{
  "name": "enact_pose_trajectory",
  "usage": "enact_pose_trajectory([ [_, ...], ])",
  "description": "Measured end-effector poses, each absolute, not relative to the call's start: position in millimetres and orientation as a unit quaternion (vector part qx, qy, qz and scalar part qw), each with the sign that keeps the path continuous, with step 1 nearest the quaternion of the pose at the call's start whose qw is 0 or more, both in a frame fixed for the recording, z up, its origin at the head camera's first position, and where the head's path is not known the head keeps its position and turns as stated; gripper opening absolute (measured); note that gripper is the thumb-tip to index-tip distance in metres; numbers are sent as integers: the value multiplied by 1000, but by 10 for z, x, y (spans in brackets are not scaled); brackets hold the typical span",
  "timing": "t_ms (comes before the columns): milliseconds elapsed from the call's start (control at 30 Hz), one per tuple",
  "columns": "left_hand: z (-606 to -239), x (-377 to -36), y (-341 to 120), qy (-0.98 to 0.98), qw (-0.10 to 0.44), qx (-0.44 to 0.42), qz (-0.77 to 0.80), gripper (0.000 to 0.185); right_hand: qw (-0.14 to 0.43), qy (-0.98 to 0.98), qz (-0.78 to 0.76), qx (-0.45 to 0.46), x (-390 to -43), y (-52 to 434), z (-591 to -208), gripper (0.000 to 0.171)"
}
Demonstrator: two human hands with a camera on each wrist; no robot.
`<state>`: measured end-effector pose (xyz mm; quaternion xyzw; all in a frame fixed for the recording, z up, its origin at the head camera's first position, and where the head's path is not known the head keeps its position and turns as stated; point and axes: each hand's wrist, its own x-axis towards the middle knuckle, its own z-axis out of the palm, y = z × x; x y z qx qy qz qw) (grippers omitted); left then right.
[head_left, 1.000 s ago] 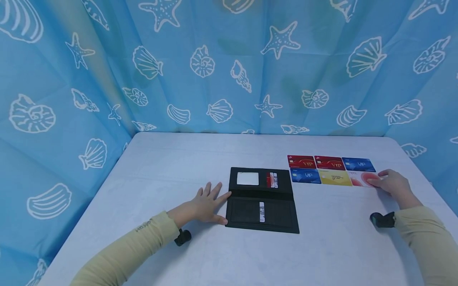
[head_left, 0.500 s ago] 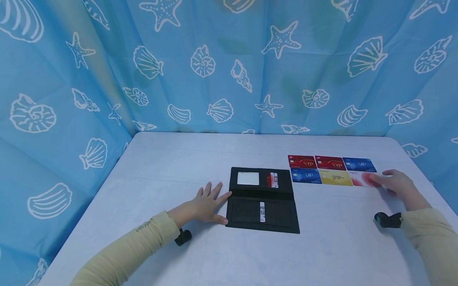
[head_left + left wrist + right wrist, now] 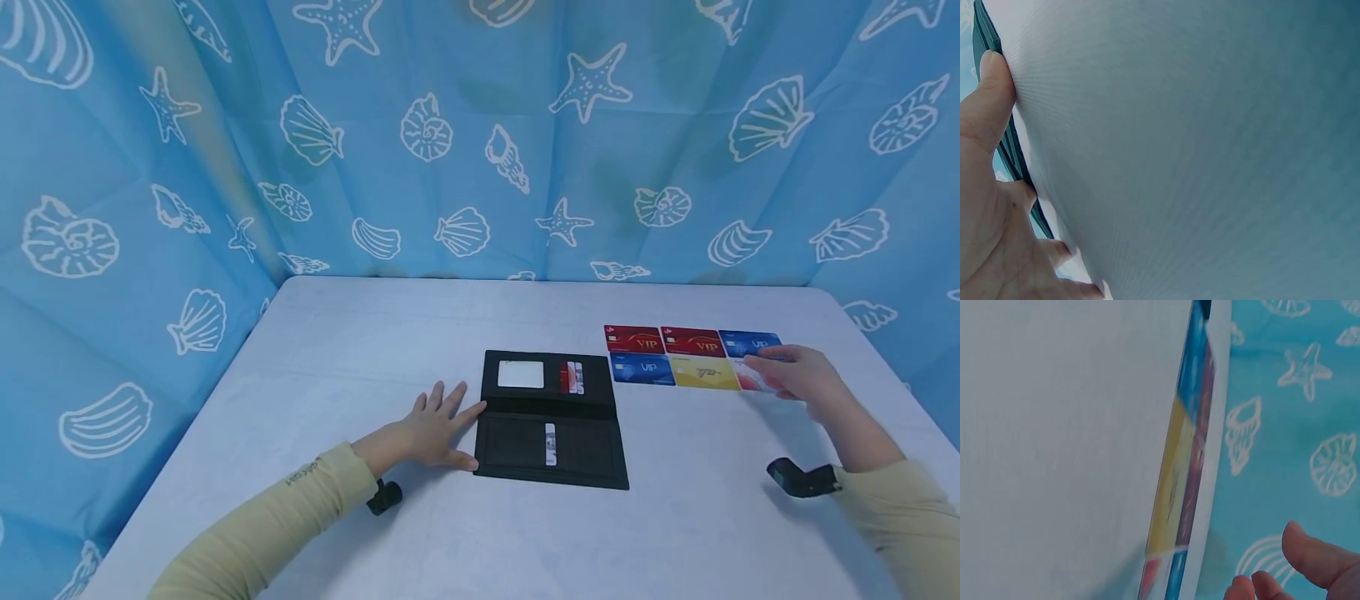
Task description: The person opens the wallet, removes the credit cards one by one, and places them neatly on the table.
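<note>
Six cards lie right of wallet, two rows of three: far row red, red, blue; near row blue, yellow, white-and-red. Wallet black, unfolded; card edges show in slots. Left hand: fingers spread, touching wallet's left edge. Right hand: over white-and-red card, thumb and fingers apart. Table white. Blue curtain behind, white seashell print.

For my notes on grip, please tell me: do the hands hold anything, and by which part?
Nothing is held. The left hand touches the left edge of the wallet; the empty right hand hovers above the cards.
</note>
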<state>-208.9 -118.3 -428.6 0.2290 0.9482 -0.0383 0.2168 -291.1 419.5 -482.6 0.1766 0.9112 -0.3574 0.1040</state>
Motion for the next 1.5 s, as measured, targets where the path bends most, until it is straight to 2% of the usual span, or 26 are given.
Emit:
enact_pose_trajectory([
  [300, -4294, -2089, -1181, 949, 217, 226, -38, 90, 68, 909, -396, 112, -2816, 3745, -4830, 93],
  [533, -4301, -2092, -1178, 949, 220, 222, -37, 90, 112, 891, -429, 100, -2362, 3033, -4147, 74],
  [667, -4303, -2093, -1180, 949, 220, 221, -37, 90, 121, 891, -433, 58, -2190, 2730, -3956, 66],
  [867, -4302, -2092, -1174, 950, 220, 220, -36, 90, 110, 893, -435, 41, -2159, 2452, -4028, 59],
  [1500, -4274, -2091, -1184, 950, 219, 222, -31, 89, 170, 883, -436, -18, -2015, 1715, -4099, 34],
])
